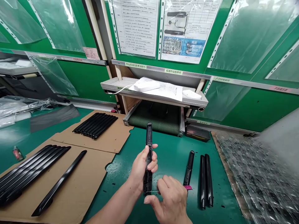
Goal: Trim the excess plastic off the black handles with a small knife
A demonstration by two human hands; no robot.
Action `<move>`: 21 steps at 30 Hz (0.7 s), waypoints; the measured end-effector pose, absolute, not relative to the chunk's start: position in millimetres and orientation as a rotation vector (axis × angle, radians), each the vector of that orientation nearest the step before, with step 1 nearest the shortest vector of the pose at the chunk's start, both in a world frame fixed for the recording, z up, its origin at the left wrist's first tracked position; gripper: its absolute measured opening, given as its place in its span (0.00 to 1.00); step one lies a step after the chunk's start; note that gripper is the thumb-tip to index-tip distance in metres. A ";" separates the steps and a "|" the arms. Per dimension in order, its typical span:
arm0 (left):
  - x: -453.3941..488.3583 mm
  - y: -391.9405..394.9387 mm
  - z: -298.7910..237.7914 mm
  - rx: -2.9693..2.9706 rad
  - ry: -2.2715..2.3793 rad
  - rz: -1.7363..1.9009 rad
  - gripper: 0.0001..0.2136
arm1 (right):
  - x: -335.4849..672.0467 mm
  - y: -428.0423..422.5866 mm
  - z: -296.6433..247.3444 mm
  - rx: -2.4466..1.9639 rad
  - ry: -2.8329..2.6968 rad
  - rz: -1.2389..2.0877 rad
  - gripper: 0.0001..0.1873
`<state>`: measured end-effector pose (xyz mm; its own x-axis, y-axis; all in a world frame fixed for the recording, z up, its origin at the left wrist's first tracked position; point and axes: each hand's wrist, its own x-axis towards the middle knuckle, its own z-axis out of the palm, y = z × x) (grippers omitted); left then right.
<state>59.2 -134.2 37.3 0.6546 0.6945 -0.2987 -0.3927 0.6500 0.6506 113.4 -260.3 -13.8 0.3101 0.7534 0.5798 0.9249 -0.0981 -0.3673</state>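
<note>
My left hand (143, 166) is wrapped round a long black plastic strip (148, 146), held upright over the green table (173, 155) with its hollow inner side towards me. My right hand (169, 199) is closed in a pinch on a thin tool with a pink handle (187, 187); its fine tip touches the strip's lower end. Right of my hands three more black strips (202, 180) lie on the table.
Brown cardboard sheets (77, 193) on the left carry several black strips (32, 169) and a second bundle (95, 125). A small conveyor (158, 119) sits under a shelf with papers (163, 88). Bubble wrap (257, 177) covers the right side. A small red item (17, 153) lies far left.
</note>
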 end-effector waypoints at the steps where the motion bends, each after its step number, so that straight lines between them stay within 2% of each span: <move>1: 59.2 -134.2 37.1 0.575 0.578 0.662 0.15 | 113.2 -260.4 -13.8 -1.905 -1.483 -0.320 0.31; 11: 58.7 -130.4 36.2 0.644 0.603 0.725 0.14 | 111.4 -264.4 -13.3 -1.831 -1.557 -0.338 0.30; 13: 59.0 -128.2 36.0 0.649 0.600 0.724 0.14 | 102.8 -267.1 -19.9 -1.741 -1.439 -0.117 0.32; 18: 56.0 -126.7 37.7 0.690 0.658 0.727 0.15 | 82.8 -273.5 -48.1 -1.351 -0.511 0.982 0.38; 21: 53.6 -128.0 35.9 0.756 0.719 0.713 0.17 | 84.3 -278.4 -52.4 -1.362 -0.346 1.095 0.38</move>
